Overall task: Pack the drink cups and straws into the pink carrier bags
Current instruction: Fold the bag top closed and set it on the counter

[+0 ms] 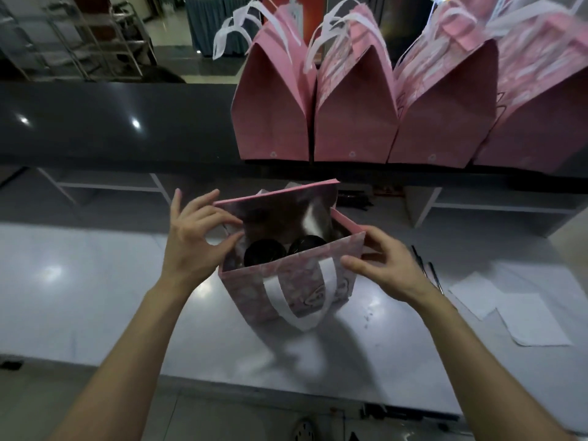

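The left rim of an open pink bag (286,281), stood on the grey counter (95,281), is pinched between the curled thumb and fingers of the left hand (194,237). Two cups with dark lids (265,253) are held side by side inside it. Its right rim is gripped by the curled fingers of the right hand (385,265), and four closed pink bags (356,116) are lined up on the dark shelf (111,122) behind.

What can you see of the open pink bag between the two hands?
The open pink bag stands upright on the pale counter, looking like patterned paper, with a white handle hanging down its front. Two dark cup lids show inside. The left hand and right hand touch its side rims.
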{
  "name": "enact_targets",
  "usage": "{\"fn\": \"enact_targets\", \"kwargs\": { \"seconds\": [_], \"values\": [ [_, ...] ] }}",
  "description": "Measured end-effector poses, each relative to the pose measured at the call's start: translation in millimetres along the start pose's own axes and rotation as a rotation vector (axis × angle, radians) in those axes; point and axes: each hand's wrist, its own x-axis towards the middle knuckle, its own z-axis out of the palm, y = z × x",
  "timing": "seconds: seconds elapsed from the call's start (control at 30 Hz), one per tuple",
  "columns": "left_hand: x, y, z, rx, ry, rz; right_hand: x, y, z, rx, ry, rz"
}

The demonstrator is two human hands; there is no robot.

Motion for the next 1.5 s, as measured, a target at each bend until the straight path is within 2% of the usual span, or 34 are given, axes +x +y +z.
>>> {"fn": "enact_targets", "kwargs": {
  "seconds": [0.1,0.2,0.3,0.37,0.47,0.57,0.7,0.8,0.87,1.1,1.3,1.4,1.5],
  "values": [
    [-0.5,11.0,-3.2,0.023,0.093,-0.007,3.7,6.5,8.9,-0.016,0.064,-0.009],
    [-17.0,18.5,-12.7,-0.172,0.15,-0.239,2.7,10.7,12.9,0.004,0.127,-0.004],
    [-40.5,15.4,-21.0,-0.511,-0.073,-0.568,-3.6,14.2,13.2,-0.001,0.074,-0.043],
    [-53.5,4.0,-21.0,-0.604,-0.264,-0.624,-6.4,15.9,11.5,0.008,0.026,-0.054],
    [-56.0,-6.3,-14.9,-0.587,-0.485,-0.635,-1.2,18.4,2.0,0.106,-0.069,-0.018],
    [-45.2,-19.7,-7.6,-0.581,-0.595,-0.619,9.8,17.4,-12.9,0.118,-0.194,0.062],
    [-32.1,-32.7,2.6,-0.572,-0.7,-0.569,11.4,21.5,-7.6,0.091,-0.255,0.179],
    [-30.3,-36.3,11.6,-0.561,-0.694,-0.542,6.4,24.1,17.4,0.05,-0.284,0.203],
    [-28.6,-39.6,12.5,-0.574,-0.704,-0.536,3.4,24.7,25.1,0.082,-0.223,0.237],
    [-1.7,-51.9,-0.1,-0.669,-0.687,-0.478,12.2,17.9,-2.1,0.183,-0.045,0.136],
    [31.0,-64.2,8.9,-0.783,-0.793,-0.422,48.2,14.2,-8.1,0.229,-0.196,0.134],
    [41.9,-67.4,12.3,-0.755,-0.725,-0.462,59.9,17.0,-8.6,0.261,-0.213,0.158],
    [43.8,-68.3,13.3,-0.722,-0.607,-0.464,61.9,22.3,-9.8,0.2,-0.103,0.171]
  ]
}}
